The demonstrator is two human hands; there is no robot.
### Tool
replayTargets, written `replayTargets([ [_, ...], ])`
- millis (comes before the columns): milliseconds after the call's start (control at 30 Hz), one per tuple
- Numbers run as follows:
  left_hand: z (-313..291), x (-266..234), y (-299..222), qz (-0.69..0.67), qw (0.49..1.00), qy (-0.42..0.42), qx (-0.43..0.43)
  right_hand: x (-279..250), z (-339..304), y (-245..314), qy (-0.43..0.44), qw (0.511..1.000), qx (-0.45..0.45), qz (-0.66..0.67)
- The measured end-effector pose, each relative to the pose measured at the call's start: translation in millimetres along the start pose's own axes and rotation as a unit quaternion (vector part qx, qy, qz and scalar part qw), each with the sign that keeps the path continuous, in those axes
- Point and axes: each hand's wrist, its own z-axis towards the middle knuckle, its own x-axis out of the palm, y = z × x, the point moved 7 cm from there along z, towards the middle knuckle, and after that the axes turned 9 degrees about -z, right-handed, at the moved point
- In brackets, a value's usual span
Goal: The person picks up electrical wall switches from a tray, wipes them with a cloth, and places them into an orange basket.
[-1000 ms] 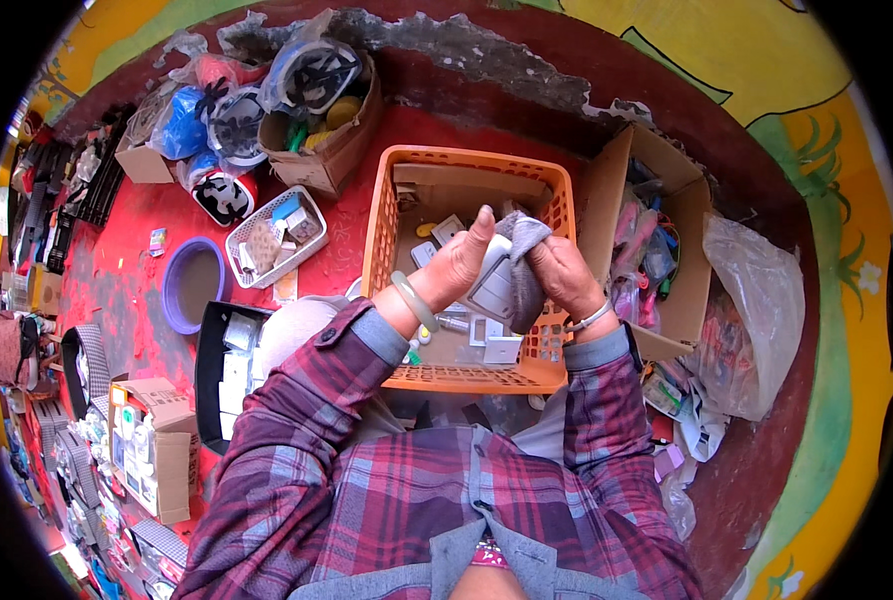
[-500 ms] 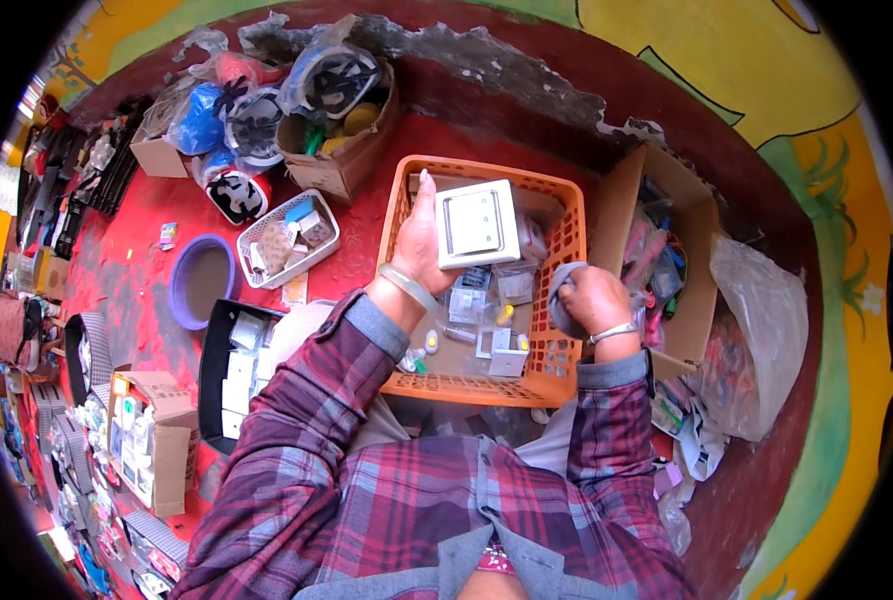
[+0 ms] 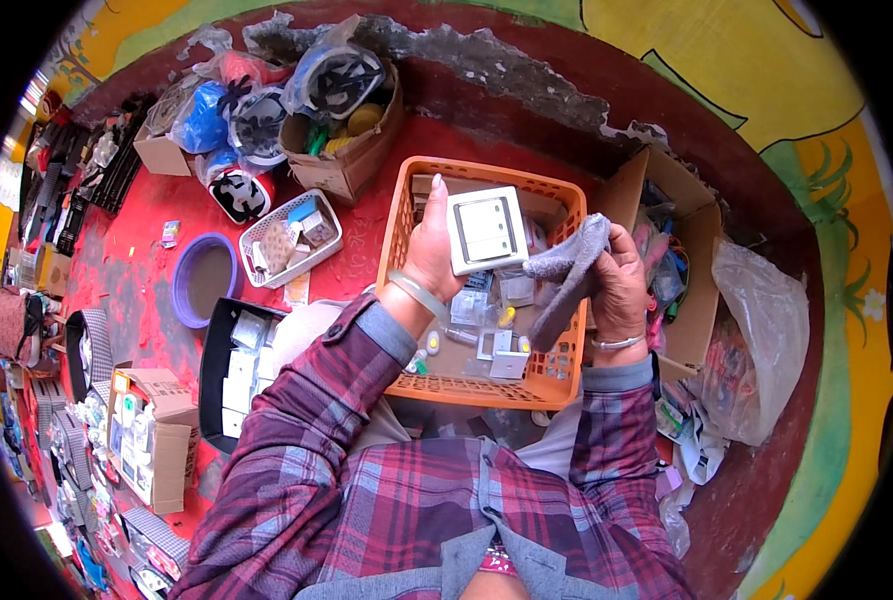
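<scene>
My left hand [image 3: 429,250] grips a white square wall switch panel [image 3: 486,230] with a dark inner border and three rocker strips, its face turned up. In my right hand [image 3: 621,290] is a grey cloth [image 3: 573,262], pinched between thumb and fingers and hanging partly loose. One corner of the cloth reaches close to the panel's lower right edge; whether they touch I cannot tell. Both hands are over an orange plastic basket [image 3: 476,392]. Inside it lie small clear packets [image 3: 516,288], a white square fitting [image 3: 509,364] and a few small yellow-and-white pieces.
A cardboard box [image 3: 701,290] of mixed goods stands right of the basket, beside a clear plastic bag [image 3: 766,340]. To the left are a black tray [image 3: 214,375] of white boxes, a purple basin [image 3: 178,285] and a white basket [image 3: 256,275]. Helmets [image 3: 336,80] are piled farther back.
The grey cloth, bunched in my right fist before, now hangs opened out and is nearer the panel. My left hand and the panel have shifted slightly right.
</scene>
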Motion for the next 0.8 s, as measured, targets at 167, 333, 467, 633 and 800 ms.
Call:
replayTargets([
  [167, -7.6, 6.9, 10.4, 0.055, 0.998, 0.003, 0.021, 17.9, 0.5, -17.9, -0.075, 0.993, -0.041, -0.076],
  [333, -13.4, 13.6, 33.4, 0.125, 0.987, 0.074, 0.069, 50.1, -3.2, -41.2, -0.055, 0.882, -0.114, -0.454],
  [467, -19.7, 10.0, 36.6, 0.09, 0.995, 0.038, 0.024, 39.3, -3.1, -49.8, -0.103, 0.876, -0.078, -0.465],
  [633, -22.5, 4.6, 35.9, 0.214, 0.976, 0.028, 0.017, 21.0, -3.1, -45.5, -0.174, 0.859, -0.078, -0.475],
  [800, -18.1, 1.1, 45.8, 0.112, 0.994, 0.005, -0.016, -3.2, 4.7, -45.9, -0.213, 0.887, -0.049, -0.406],
])
